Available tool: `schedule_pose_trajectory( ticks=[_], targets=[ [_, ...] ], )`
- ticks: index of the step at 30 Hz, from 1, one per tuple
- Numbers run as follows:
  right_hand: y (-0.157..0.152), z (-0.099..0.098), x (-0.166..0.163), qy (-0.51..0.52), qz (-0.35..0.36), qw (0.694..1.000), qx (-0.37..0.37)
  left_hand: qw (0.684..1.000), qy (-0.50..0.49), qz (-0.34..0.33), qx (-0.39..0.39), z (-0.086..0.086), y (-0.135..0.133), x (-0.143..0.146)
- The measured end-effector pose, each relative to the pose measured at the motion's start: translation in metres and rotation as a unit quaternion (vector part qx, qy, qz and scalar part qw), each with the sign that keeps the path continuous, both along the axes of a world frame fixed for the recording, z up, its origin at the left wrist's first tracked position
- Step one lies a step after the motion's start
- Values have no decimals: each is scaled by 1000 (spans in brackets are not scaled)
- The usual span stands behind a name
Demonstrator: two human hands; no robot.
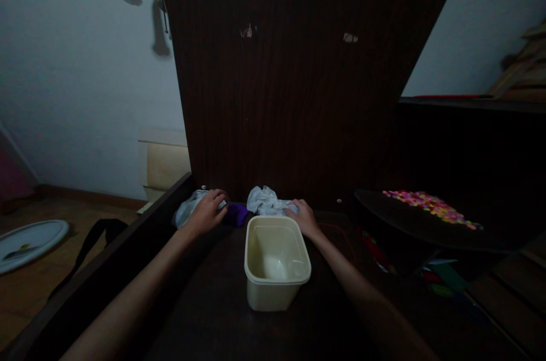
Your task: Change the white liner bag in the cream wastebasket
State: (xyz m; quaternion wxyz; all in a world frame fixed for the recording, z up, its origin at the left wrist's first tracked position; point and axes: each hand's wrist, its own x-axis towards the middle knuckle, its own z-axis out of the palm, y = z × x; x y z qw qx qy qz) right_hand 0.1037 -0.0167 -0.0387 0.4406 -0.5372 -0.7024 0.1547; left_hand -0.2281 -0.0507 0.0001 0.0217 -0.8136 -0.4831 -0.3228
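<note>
A cream plastic container (pixel 277 295) stands upright and open-topped on the dark wooden surface between my forearms; nothing shows inside it. Left of it and farther back, my left hand (pixel 209 212) rests with curled fingers on a clear plastic bag (pixel 187 207), gripping it. A purple cloth-like item (pixel 236 214) lies beside those fingers. Behind the container's far rim, my right hand (pixel 304 218) closes on a crumpled whitish plastic bag (pixel 262 200). The tips of its fingers are partly hidden in the bag's folds.
A tall dark wooden panel (pixel 290 94) rises directly behind the bags. A raised wooden edge (pixel 128 247) runs along the left. At right, a dark shelf (pixel 384 210) carries many small pink and yellow pieces (pixel 430 206). A white oval lid-like object (pixel 34 241) is on the floor.
</note>
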Motion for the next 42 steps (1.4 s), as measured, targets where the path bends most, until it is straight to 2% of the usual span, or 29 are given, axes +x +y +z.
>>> schedule_pose_trajectory(
  ticks=[6,14,21,30,35,38,42],
  targets=[
    [3,7,3,71,-6,996,52,987,-85,-122,-59,10,1,50],
    [4,14,-10,106,18,990,90,965,-212,-142,-67,16,22,91],
    [6,9,-18,75,62,990,98,971,-191,-128,-65,9,34,98],
    [5,5,-23,-2,136,988,69,980,-151,-104,-76,-9,46,100],
    [6,10,-22,-21,118,991,66,983,-146,-84,-77,-14,51,101],
    [4,17,-24,-23,106,989,100,984,-149,-69,-73,-15,53,102],
    [-1,26,-32,-20,138,973,184,985,-144,-73,-68,-13,51,105]
  ],
)
